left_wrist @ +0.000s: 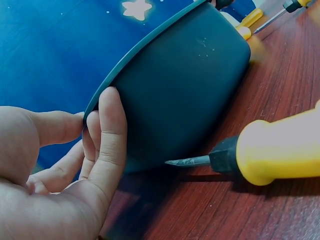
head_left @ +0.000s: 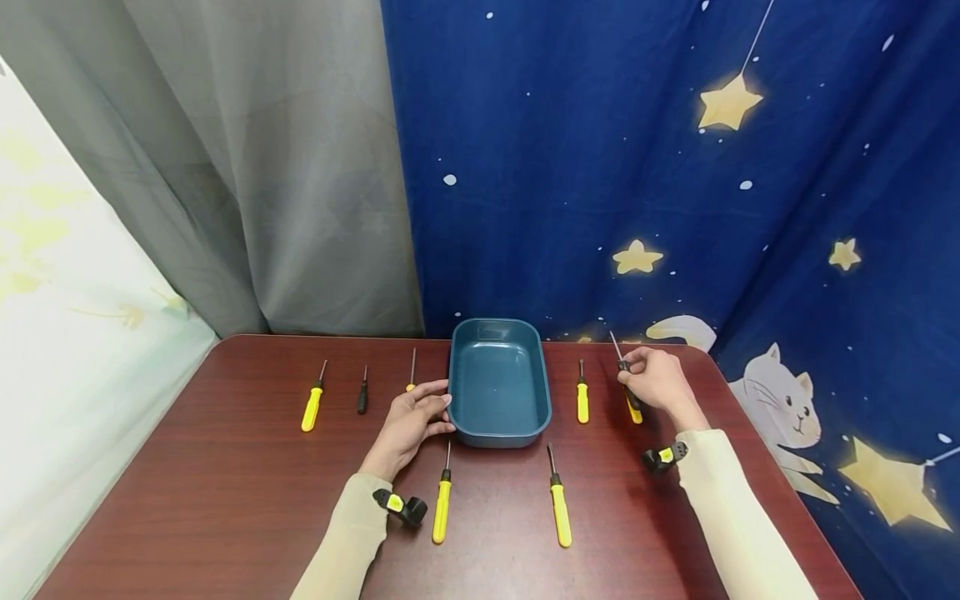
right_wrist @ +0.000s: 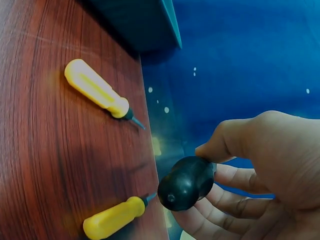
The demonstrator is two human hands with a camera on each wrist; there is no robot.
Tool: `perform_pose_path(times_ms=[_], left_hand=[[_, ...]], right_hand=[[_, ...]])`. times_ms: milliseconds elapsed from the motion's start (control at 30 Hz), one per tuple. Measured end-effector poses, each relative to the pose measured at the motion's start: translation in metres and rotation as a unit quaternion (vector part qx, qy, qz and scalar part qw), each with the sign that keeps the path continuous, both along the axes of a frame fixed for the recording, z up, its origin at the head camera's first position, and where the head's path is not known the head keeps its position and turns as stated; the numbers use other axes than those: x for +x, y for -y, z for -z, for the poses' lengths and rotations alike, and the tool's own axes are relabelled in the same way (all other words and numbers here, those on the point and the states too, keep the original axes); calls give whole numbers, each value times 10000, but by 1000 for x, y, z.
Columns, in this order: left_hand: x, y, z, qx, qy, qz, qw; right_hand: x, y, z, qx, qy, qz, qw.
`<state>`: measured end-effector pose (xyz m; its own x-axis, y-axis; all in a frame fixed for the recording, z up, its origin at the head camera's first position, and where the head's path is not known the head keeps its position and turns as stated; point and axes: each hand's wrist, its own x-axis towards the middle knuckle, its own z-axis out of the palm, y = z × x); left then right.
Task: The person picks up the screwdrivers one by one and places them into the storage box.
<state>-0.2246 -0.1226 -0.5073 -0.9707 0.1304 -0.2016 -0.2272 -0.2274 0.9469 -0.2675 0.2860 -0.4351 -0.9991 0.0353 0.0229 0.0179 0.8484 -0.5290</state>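
Right hand (head_left: 660,379): thumb and fingers clamped on one black-handled screwdriver (right_wrist: 185,182), its shaft pointing to eleven o'clock. Left hand (head_left: 411,418): thumb and fingers clamped on the rim of one teal tray (head_left: 500,435), rectangular with rounded corners, at its nine o'clock side. The tray stands at the middle of the tabletop (head_left: 225,517), by the far edge; clock positions below are read from it, twelve being away from the person. Held screwdriver: at three o'clock. One yellow-handled screwdriver (head_left: 635,412), also at three, below the right hand and partly hidden. A second of the kind (head_left: 582,404), at three, nearer the tray. A third (head_left: 561,512), at five. A fourth (head_left: 442,508), at seven, near the left hand. A fifth (head_left: 413,367), at nine, its handle mostly covered by the left hand. One small black screwdriver (head_left: 362,398), at nine, farther out. A sixth yellow-handled one (head_left: 311,408), at nine, outermost. Two cream sleeves (head_left: 723,475), a small black camera at each wrist. Tabletop: dark red-brown, wood-grained. Grey curtain (head_left: 315,167), toward eleven; blue curtain (head_left: 540,167) printed with stars and a pale cat, from twelve round to three.
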Motion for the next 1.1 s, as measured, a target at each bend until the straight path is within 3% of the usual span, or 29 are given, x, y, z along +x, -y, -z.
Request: perform_pose_path(times_ms=[1100], left_hand=[[2, -1, -1, 50, -47, -35, 10000]], right_hand=[[-1, 58, -13, -511, -74, -272, 9983]])
